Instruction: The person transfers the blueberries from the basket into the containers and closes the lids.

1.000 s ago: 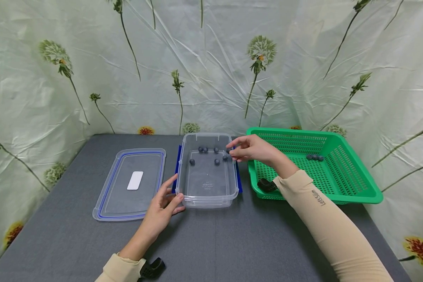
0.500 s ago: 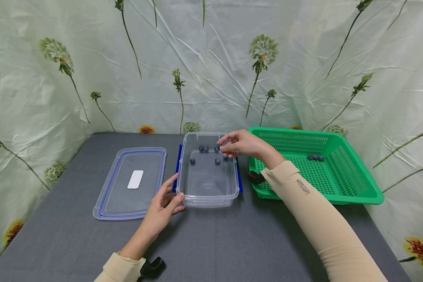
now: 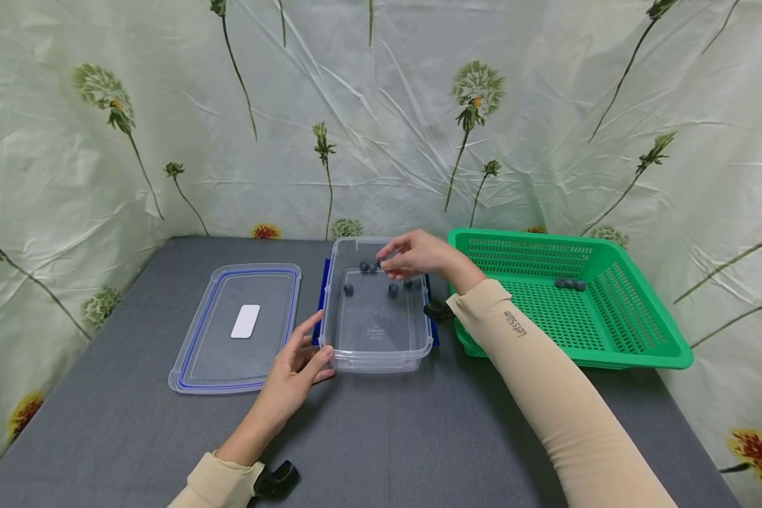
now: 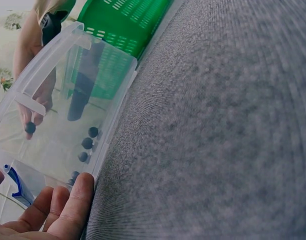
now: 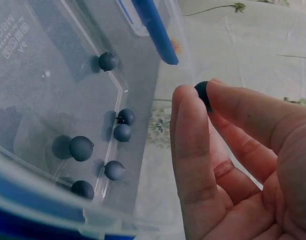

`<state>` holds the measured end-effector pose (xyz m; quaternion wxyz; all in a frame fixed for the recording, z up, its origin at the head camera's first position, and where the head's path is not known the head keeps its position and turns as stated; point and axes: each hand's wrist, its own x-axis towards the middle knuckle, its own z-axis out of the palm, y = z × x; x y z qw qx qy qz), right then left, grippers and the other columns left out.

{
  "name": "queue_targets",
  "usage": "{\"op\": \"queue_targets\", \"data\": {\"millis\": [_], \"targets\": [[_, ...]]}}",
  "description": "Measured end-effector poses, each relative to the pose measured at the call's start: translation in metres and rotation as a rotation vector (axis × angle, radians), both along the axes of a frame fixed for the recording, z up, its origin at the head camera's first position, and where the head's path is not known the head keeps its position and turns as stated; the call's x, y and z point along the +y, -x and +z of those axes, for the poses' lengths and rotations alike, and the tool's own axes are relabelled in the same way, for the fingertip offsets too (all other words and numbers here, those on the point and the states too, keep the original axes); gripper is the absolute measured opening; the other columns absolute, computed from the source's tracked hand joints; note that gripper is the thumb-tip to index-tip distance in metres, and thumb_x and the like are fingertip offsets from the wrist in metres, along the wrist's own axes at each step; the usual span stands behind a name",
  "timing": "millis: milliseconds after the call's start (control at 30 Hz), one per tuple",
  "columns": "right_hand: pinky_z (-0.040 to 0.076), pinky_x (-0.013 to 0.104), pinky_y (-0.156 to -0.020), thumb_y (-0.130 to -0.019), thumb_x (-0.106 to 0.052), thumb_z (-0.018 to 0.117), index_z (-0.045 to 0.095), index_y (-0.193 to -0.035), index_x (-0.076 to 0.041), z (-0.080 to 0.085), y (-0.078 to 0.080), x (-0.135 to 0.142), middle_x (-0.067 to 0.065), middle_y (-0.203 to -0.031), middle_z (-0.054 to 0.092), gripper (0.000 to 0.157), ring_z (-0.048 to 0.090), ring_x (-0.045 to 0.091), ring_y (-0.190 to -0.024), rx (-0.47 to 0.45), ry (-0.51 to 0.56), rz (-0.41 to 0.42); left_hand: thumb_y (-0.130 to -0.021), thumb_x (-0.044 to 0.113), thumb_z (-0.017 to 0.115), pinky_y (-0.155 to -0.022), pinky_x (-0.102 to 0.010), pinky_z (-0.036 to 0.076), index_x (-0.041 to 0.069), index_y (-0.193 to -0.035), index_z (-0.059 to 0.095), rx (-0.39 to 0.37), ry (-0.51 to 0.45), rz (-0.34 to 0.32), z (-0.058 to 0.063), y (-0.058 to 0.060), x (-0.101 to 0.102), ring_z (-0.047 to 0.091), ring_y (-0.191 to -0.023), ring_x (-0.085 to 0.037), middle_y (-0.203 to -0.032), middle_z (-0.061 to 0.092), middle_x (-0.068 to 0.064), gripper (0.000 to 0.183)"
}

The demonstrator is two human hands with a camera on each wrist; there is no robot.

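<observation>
Between thumb and fingertip, my right hand pinches a blueberry over the back part of a clear plastic container. Several other blueberries lie on the container's floor, mostly toward its far end. My left hand rests against the container's near left corner, thumb at the front and fingers spread along the side, where a blue latch hangs down. In the left wrist view, its fingers touch the clear wall from outside.
A green slotted basket stands on the right, with several blueberries inside. The container's lid, with a blue seal and white label, lies flat on the left of the grey table. A flowered curtain hangs behind.
My right hand has moved left with the blueberry, from the container's right rim to over its back middle. The left hand has stayed at the corner.
</observation>
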<state>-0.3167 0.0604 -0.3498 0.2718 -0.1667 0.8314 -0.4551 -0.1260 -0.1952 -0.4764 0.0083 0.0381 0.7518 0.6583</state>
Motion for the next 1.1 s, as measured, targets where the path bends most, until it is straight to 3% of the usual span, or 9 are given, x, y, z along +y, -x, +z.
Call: {"op": "queue_targets", "data": {"millis": [133, 233, 367, 567, 800, 967, 1100], "targets": [[0.066, 0.031, -0.083, -0.104, -0.014, 0.071, 0.068, -0.141, -0.001, -0.002, 0.002, -0.009, 0.008, -0.094, 0.078, 0.039, 0.075, 0.033, -0.101, -0.015, -0.017, -0.012, -0.108, 0.016, 0.066, -0.093, -0.038, 0.067, 0.030, -0.166, 0.039, 0.000, -0.001, 0.001, 0.001, 0.001, 0.000, 0.067, -0.124, -0.038, -0.145, 0.052, -0.027, 0.065], [0.065, 0.027, -0.077, -0.105, -0.013, 0.071, 0.068, -0.141, -0.001, -0.005, 0.003, -0.013, 0.009, -0.094, 0.078, 0.038, 0.075, 0.033, -0.101, -0.028, -0.025, -0.023, -0.108, 0.015, 0.066, -0.093, -0.039, 0.067, 0.029, -0.166, 0.039, 0.001, -0.006, 0.000, 0.001, 0.001, -0.001, 0.066, -0.125, -0.038, -0.145, 0.052, -0.027, 0.066], [0.064, 0.024, -0.073, -0.105, -0.013, 0.071, 0.068, -0.140, -0.001, -0.008, 0.004, -0.017, 0.012, -0.099, 0.079, 0.037, 0.076, 0.027, -0.095, -0.042, -0.030, -0.028, -0.108, 0.015, 0.066, -0.093, -0.039, 0.067, 0.029, -0.166, 0.039, 0.002, -0.006, -0.002, 0.001, 0.001, -0.001, 0.066, -0.125, -0.038, -0.145, 0.052, -0.027, 0.065], [0.066, 0.034, -0.083, -0.105, -0.014, 0.071, 0.069, -0.139, -0.002, -0.010, 0.006, -0.019, 0.021, -0.112, 0.078, 0.036, 0.075, 0.020, -0.088, -0.047, -0.047, -0.018, -0.108, 0.016, 0.066, -0.093, -0.039, 0.067, 0.029, -0.166, 0.039, 0.001, -0.010, -0.001, 0.000, 0.001, -0.001, 0.066, -0.126, -0.039, -0.145, 0.051, -0.027, 0.065], [0.062, 0.022, -0.070, -0.106, -0.013, 0.069, 0.067, -0.141, 0.000, -0.007, 0.006, -0.011, 0.007, -0.097, 0.078, 0.038, 0.075, 0.021, -0.091, -0.072, -0.010, -0.024, -0.108, 0.016, 0.066, -0.093, -0.039, 0.067, 0.029, -0.166, 0.039, 0.004, -0.008, -0.003, 0.000, 0.001, 0.000, 0.065, -0.126, -0.040, -0.145, 0.051, -0.027, 0.065], [0.062, 0.023, -0.072, -0.106, -0.014, 0.068, 0.067, -0.141, -0.002, -0.002, 0.006, -0.002, 0.004, -0.096, 0.077, 0.037, 0.072, 0.013, -0.083, -0.068, 0.005, -0.028, -0.109, 0.016, 0.066, -0.093, -0.039, 0.067, 0.029, -0.166, 0.039, 0.003, -0.008, -0.004, -0.001, 0.001, -0.001, 0.065, -0.126, -0.040, -0.145, 0.051, -0.027, 0.065], [0.065, 0.029, -0.079, -0.106, -0.013, 0.068, 0.068, -0.140, -0.004, 0.001, 0.006, 0.007, 0.006, -0.101, 0.078, 0.035, 0.073, 0.017, -0.088, -0.052, 0.017, -0.032, -0.109, 0.016, 0.066, -0.094, -0.039, 0.067, 0.029, -0.166, 0.039, 0.003, -0.013, -0.006, -0.001, 0.001, -0.001, 0.065, -0.126, -0.040, -0.144, 0.052, -0.027, 0.065]]}}
